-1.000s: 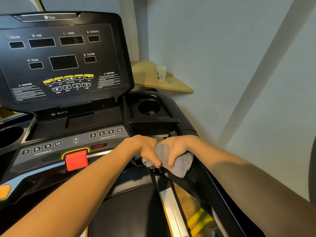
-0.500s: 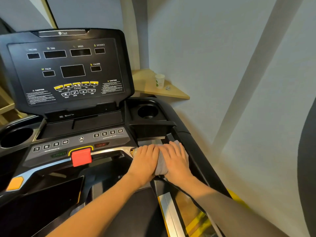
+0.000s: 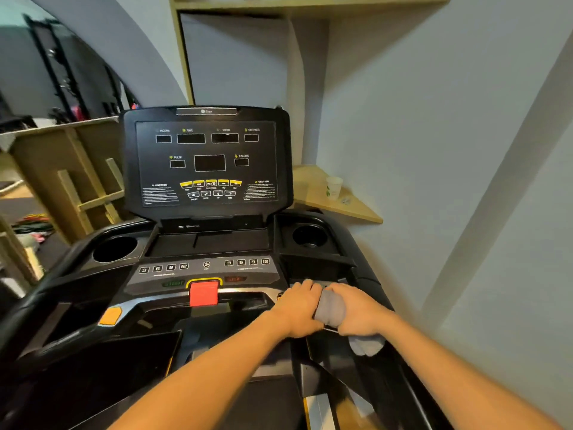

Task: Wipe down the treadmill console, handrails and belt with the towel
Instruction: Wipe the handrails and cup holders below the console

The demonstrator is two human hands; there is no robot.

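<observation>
A grey towel (image 3: pixel 333 307) is wrapped over the treadmill's right handrail (image 3: pixel 372 287), just below the right cup holder. My left hand (image 3: pixel 302 308) and my right hand (image 3: pixel 359 311) both grip the towel, side by side, with fingers curled over it. A loose end of the towel hangs below my right hand. The black console (image 3: pixel 206 159) stands upright beyond my hands, with a red safety key (image 3: pixel 204 293) below its buttons. A bit of the dark belt (image 3: pixel 266 405) shows under my left forearm.
Two cup holders (image 3: pixel 114 248) flank the console tray. A white paper cup (image 3: pixel 333 187) stands on a wooden corner shelf (image 3: pixel 356 206) at the right. The pale wall runs close along the right side. Wooden frames and gym gear fill the left background.
My view has lifted and pulled back, showing more of the room. My hands went from flat on the towel to curled round it on the right handrail.
</observation>
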